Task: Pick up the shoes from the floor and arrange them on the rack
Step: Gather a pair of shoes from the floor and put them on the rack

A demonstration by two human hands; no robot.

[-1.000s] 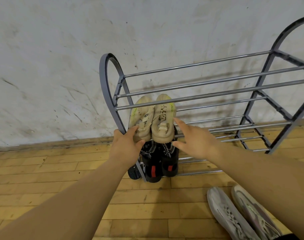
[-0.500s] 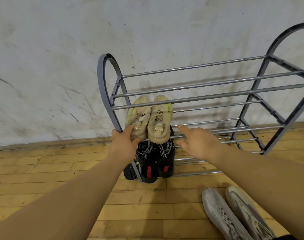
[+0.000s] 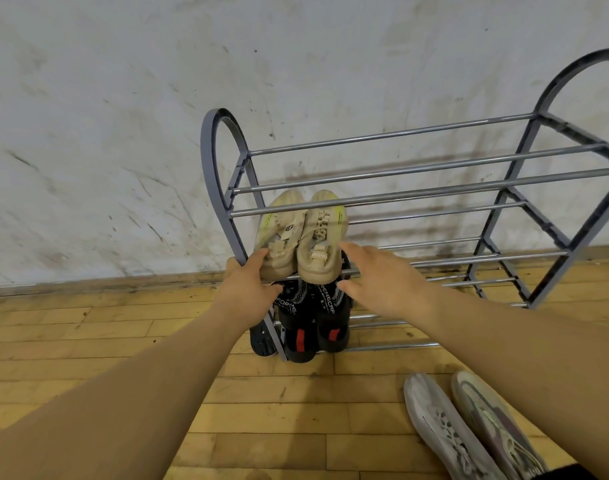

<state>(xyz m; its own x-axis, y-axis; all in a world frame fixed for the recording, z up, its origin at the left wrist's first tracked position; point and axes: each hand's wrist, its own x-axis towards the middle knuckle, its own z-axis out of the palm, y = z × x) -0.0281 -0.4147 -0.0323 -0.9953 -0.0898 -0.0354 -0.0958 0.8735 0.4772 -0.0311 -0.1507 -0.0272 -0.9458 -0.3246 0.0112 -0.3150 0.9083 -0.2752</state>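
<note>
The beige shoes [image 3: 306, 237] sit side by side just ahead of both hands, toes to the wall, on the middle shelf at the near end of the rack [image 3: 205, 157]. The left hand [image 3: 247, 289] rests relaxed fingers on the heel of the nearer shoe, thumb spread below. The right hand [image 3: 379, 277] is spread flat beside the other heel; whether it touches, I cannot tell. Black shoes [image 3: 313, 317] stand on the shelf under the hands, and a grey pair [image 3: 469, 431] lies under the right forearm on the wooden floor [image 3: 88, 334], below a scuffed white wall [image 3: 123, 98]
</note>
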